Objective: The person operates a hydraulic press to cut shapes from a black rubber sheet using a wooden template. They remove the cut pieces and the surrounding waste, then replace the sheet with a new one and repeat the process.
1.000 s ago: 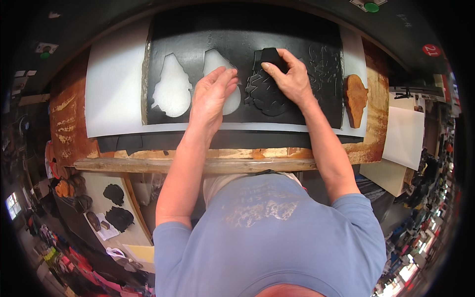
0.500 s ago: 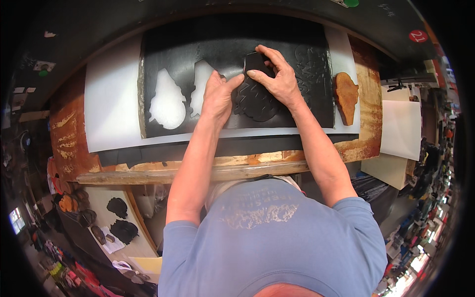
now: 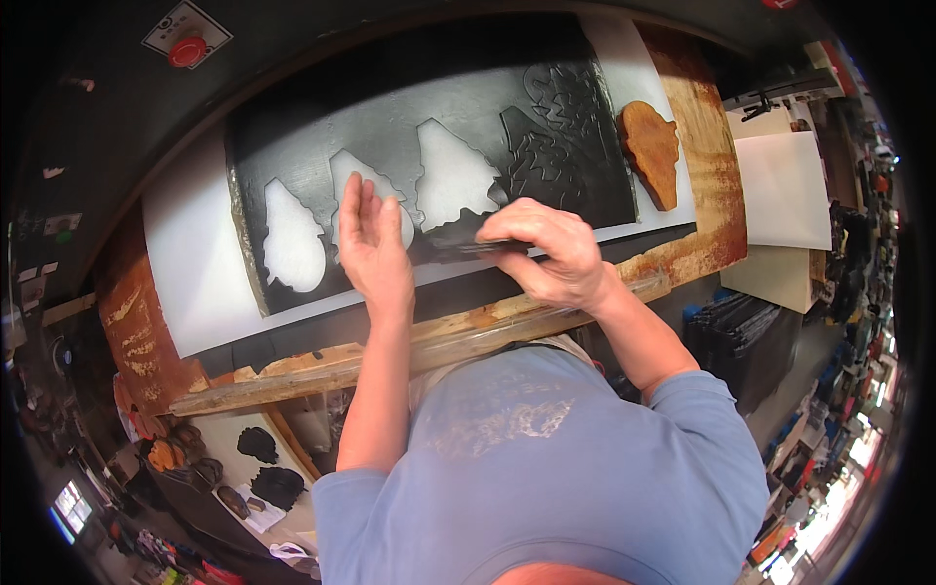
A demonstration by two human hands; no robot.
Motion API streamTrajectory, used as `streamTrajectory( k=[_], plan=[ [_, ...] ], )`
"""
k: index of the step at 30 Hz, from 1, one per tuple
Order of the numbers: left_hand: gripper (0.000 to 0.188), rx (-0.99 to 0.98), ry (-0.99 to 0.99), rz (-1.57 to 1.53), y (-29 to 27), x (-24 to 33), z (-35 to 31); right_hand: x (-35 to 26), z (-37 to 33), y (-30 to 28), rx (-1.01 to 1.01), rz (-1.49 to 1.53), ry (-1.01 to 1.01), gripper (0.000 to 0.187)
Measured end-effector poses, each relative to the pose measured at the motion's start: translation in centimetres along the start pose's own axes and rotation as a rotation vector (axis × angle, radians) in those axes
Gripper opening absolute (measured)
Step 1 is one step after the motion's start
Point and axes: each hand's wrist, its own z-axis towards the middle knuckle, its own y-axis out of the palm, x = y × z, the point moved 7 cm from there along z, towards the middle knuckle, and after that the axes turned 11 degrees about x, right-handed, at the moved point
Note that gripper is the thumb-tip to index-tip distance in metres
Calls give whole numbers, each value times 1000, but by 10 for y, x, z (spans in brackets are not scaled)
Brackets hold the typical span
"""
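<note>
A black sheet (image 3: 322, 136) lies on a white board (image 3: 175, 244); three jagged cut-outs in it show white. My right hand (image 3: 561, 253) is closed on a black cut-out piece (image 3: 458, 239), pinched between thumb and fingers and held up over the sheet's near edge. The piece is blurred and partly hidden by the hand. My left hand (image 3: 378, 253) is open, fingers stretched up and thumb apart, above the second cut-out from the left. It touches nothing that I can see. Farther right, more jagged outlines (image 3: 546, 166) mark the sheet, with black material still inside them.
An orange-brown block (image 3: 650, 156) of similar jagged outline rests on the board's right end. A worn wooden edge (image 3: 429, 356) runs before my body. Above is a dark machine beam with a red button (image 3: 187, 52). Black pieces (image 3: 277, 487) lie on a side table, lower left.
My right hand has lifted a black piece out of the sheet and brought it nearer, leaving a third white cut-out. My left hand has moved left and opened. The whole view has turned slightly.
</note>
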Motion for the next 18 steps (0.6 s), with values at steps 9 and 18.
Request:
streamTrajectory(
  k=[9, 18],
  plan=[
    [61, -198, -593, -273, 37, -20, -14, 38, 23, -102, 205, 169, 581, 36],
    [47, -208, -671, -217, 83, -27, -8, 150, 16, -76, 49, -444, 456, 43]
  ],
)
